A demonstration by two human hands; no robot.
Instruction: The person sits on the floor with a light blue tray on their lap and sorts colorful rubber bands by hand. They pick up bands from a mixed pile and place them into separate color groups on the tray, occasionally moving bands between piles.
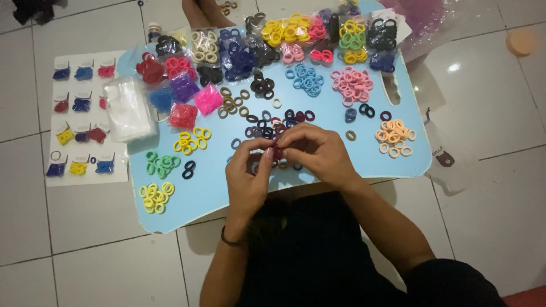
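Hair ties [277,152], small dark red elastic loops, sit pinched between both hands just below the middle of the frame, over the near edge of the pale blue worktop [341,113]. They look light, soft and stretchy, likely to spring out of shape if squeezed, so fingertips on the band itself seem the best hold. The left hand [248,170] has its grip narrow, thumb and forefinger closed on the loops; the right hand [318,149] curls over them from the other side, fingertips also closed on the bundle. Around them lie loose dark ties [267,122], a peach pile [393,135] at the right and yellow rings [156,197] at the lower left.
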